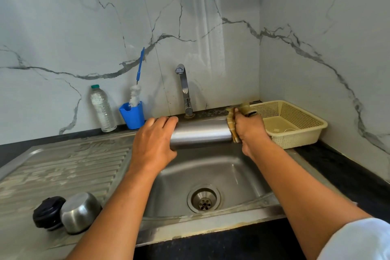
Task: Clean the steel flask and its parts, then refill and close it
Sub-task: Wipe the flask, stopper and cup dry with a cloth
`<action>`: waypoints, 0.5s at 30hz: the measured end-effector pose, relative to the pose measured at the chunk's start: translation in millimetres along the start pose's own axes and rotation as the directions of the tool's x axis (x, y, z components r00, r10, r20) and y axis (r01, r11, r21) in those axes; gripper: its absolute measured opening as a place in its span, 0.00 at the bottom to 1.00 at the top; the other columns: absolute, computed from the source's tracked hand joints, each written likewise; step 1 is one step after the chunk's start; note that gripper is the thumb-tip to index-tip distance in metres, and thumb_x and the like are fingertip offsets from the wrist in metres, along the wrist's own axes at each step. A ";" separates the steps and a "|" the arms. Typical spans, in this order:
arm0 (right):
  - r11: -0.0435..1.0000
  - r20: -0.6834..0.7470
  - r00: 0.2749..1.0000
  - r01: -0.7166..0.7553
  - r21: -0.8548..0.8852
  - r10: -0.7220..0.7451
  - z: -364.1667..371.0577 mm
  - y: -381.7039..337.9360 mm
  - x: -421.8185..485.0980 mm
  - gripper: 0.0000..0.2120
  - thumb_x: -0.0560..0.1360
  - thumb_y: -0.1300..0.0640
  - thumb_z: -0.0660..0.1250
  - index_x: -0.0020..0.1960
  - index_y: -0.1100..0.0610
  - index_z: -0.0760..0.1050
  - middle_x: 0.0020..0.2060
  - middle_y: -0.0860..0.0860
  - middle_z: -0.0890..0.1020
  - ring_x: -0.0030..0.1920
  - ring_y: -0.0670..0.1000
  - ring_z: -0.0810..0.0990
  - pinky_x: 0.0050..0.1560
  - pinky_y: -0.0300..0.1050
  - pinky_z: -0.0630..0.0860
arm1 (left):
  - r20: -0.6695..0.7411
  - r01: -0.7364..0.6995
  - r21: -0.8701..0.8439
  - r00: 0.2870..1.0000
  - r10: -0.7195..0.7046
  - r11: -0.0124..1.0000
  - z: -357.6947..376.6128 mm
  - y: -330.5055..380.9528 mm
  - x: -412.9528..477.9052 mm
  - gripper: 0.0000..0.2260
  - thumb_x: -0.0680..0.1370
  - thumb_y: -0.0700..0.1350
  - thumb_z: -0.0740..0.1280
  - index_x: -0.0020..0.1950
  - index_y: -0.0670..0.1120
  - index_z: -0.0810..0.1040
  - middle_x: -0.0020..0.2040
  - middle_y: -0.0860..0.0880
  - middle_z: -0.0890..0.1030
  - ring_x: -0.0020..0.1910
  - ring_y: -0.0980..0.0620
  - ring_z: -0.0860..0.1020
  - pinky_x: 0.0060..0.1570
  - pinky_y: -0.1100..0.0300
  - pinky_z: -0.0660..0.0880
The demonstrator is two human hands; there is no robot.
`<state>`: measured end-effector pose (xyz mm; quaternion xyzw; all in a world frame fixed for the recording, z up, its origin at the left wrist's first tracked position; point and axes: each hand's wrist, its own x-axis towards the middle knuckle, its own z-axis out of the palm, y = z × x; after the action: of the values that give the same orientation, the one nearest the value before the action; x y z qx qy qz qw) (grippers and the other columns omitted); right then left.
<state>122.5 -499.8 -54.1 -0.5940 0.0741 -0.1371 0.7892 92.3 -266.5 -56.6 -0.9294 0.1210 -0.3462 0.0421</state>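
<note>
Flask (201, 134) held level over sink (221, 167). Left hand (154, 143) grip clamped round one end. Right hand (251, 131) grip clamped on cloth (232, 126) at the other end. Probably wiping: rotate flask, press cloth firmly.

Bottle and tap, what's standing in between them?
A blue cup holding a bottle brush stands between the plastic bottle and the tap, against the wall, in the head view.
</note>
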 end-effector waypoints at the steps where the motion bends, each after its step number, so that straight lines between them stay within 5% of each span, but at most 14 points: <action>1: 0.998 -0.004 0.999 0.041 0.055 -0.041 0.2 -0.9 -0.6 0.13 0.84 0.54 0.63 0.45 0.57 0.81 0.26 0.46 0.80 0.25 0.45 0.75 0.22 0.38 0.68 | 0.064 0.023 -0.048 0.998 -0.020 0.999 -0.2 0.4 -0.4 0.38 0.63 0.48 0.83 0.70 0.52 0.73 0.61 0.51 0.78 0.57 0.47 0.74 0.51 0.52 0.76; 7: 0.939 -0.091 0.993 0.101 0.329 -0.075 -3.2 -9.7 -0.4 0.16 0.80 0.42 0.67 0.52 0.54 0.82 0.35 0.45 0.83 0.27 0.43 0.78 0.30 0.38 0.75 | 0.402 0.179 -0.297 0.914 -0.047 0.938 -0.5 -3.3 -5.6 0.39 0.64 0.52 0.80 0.73 0.57 0.67 0.57 0.55 0.74 0.53 0.51 0.74 0.49 0.54 0.75; 11: 0.789 -0.138 0.986 0.013 0.614 0.091 -7.6 -9.8 3.2 0.18 0.80 0.39 0.65 0.42 0.53 0.76 0.30 0.47 0.78 0.26 0.46 0.76 0.32 0.41 0.77 | 0.463 0.211 -0.334 0.886 -0.035 0.918 -1.2 -4.2 -6.1 0.40 0.65 0.51 0.80 0.74 0.57 0.68 0.55 0.55 0.73 0.51 0.52 0.73 0.43 0.59 0.70; 15: 0.723 -0.040 0.988 -0.079 0.687 0.147 -2.3 -2.6 10.6 0.20 0.79 0.36 0.65 0.50 0.54 0.79 0.41 0.52 0.83 0.48 0.52 0.85 0.56 0.55 0.81 | 0.492 0.270 -0.394 0.869 -0.047 0.879 2.2 -1.8 -6.6 0.38 0.65 0.51 0.80 0.72 0.57 0.68 0.53 0.56 0.74 0.47 0.57 0.74 0.38 0.62 0.68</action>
<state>131.5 -505.8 -51.8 -0.2500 0.0908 -0.1334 0.9547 89.3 -263.1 -62.1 -0.9758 0.1049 -0.0766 -0.1757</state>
